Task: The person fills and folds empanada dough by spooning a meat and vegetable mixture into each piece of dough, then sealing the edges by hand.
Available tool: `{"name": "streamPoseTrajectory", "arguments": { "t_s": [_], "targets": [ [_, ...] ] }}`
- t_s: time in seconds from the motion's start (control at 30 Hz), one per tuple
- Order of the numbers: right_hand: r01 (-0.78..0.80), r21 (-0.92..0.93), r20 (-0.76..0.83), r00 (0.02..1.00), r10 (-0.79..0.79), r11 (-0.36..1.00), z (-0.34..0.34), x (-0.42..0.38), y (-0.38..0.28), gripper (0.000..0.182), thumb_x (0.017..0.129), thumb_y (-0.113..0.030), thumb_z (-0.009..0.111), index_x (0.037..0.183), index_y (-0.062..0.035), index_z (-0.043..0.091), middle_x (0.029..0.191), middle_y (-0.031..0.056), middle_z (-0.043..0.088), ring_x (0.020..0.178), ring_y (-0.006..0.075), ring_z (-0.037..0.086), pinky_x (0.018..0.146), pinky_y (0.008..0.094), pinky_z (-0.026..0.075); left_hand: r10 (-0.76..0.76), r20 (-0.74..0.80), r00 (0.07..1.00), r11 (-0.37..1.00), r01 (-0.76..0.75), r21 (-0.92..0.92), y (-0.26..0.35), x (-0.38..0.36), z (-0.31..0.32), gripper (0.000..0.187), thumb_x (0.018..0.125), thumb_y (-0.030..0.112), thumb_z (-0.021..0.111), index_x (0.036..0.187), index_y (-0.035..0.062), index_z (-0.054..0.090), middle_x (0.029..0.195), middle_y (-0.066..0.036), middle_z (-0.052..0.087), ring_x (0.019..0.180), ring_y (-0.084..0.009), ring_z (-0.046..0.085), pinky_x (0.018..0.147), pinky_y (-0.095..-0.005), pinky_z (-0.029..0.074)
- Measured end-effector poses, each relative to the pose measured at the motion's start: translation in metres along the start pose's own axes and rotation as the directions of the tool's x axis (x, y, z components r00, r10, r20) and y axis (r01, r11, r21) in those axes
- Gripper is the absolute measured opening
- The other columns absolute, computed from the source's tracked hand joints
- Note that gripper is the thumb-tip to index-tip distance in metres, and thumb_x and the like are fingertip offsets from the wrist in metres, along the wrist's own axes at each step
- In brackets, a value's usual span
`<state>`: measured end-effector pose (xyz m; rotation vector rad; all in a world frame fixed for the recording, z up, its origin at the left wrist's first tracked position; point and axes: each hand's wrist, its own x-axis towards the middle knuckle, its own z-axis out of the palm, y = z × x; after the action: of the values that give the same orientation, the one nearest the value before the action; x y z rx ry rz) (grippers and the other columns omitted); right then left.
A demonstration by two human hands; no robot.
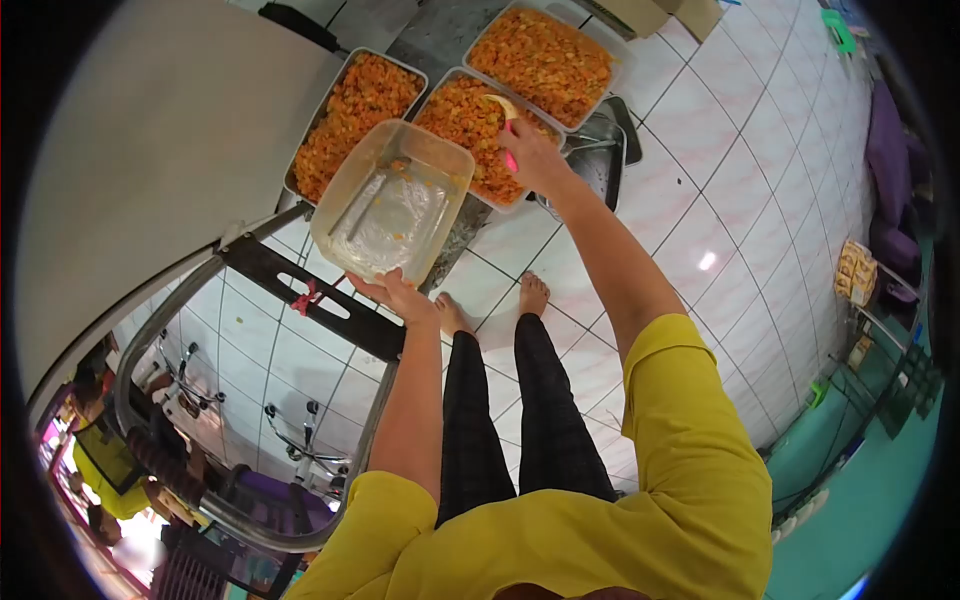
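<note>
My left hand (393, 294) grips the near rim of a clear plastic container (385, 215), tilted and nearly empty, with a few orange bits inside. My right hand (530, 152) is closed on a pink-handled utensil (509, 130), its pale curved end at the orange food in the middle tub (466, 120). One tub of the same chopped orange food (362, 110) stands to the left, partly behind the container. Another full tub (540, 62) lies beyond, at the upper right. The fingertips of my right hand are partly hidden.
A metal tray (598, 165) lies right of the tubs. A metal frame with a black bar (310, 300) stands at left, beside a large pale surface (170, 130). Cardboard (640, 14) is at the top. People in yellow (105, 465) are at lower left, near wheeled chair bases (305, 440).
</note>
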<state>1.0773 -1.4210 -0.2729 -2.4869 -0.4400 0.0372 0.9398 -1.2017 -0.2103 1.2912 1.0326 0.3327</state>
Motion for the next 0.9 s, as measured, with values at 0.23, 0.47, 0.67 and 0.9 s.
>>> {"name": "streamPoseTrajectory", "arguments": {
  "t_s": [0.23, 0.47, 0.67, 0.9],
  "targets": [
    [-0.186, 0.128, 0.124, 0.978, 0.170, 0.974, 0.030, 0.017, 0.004, 0.017, 0.074, -0.011, 0.060, 0.090, -0.0063, 0.057, 0.091, 0.0154, 0.054, 0.085, 0.0330, 0.056, 0.073, 0.0400, 0.047, -0.018, -0.029, 0.999, 0.999, 0.017, -0.034, -0.003, 0.010, 0.007, 0.080, 0.068, 0.008, 0.044, 0.140, 0.0142, 0.010, 0.137, -0.015, 0.018, 0.121, -0.0269, 0.028, 0.100, -0.0338, 0.023],
    [-0.467, 0.833, 0.203, 0.757, 0.621, 0.297, 0.048, 0.021, 0.053, 0.012, 0.082, -0.011, 0.052, 0.086, -0.0020, 0.059, 0.084, 0.0093, 0.062, 0.074, 0.0191, 0.060, 0.066, 0.0292, 0.049, -0.009, -0.005, 1.000, 0.998, 0.010, 0.055, -0.009, 0.010, 0.003, 0.069, 0.078, 0.019, 0.042, 0.140, 0.0186, 0.011, 0.134, -0.006, 0.026, 0.107, -0.0202, 0.034, 0.096, -0.0360, 0.026],
    [-0.410, 0.912, 0.291, 0.672, 0.681, 0.015, 0.038, 0.011, 0.052, 0.014, 0.083, -0.008, 0.048, 0.089, 0.0009, 0.057, 0.086, 0.0121, 0.061, 0.076, 0.0212, 0.062, 0.070, 0.0293, 0.052, -0.066, -0.006, 0.998, 0.998, 0.066, 0.011, -0.011, 0.017, -0.005, 0.077, 0.069, 0.008, 0.042, 0.140, 0.0173, 0.012, 0.136, -0.011, 0.023, 0.118, -0.0229, 0.031, 0.095, -0.0341, 0.028],
    [-0.222, 0.962, 0.269, 0.671, 0.691, -0.159, 0.030, -0.014, 0.050, 0.013, 0.081, -0.006, 0.050, 0.090, 0.0030, 0.054, 0.088, 0.0144, 0.061, 0.077, 0.0236, 0.063, 0.070, 0.0317, 0.053, -0.102, -0.041, 0.994, 0.995, 0.103, 0.007, -0.012, 0.019, -0.016, 0.077, 0.069, 0.009, 0.043, 0.140, 0.0180, 0.014, 0.136, -0.010, 0.023, 0.119, -0.0231, 0.030, 0.096, -0.0351, 0.028]
  ]
}}
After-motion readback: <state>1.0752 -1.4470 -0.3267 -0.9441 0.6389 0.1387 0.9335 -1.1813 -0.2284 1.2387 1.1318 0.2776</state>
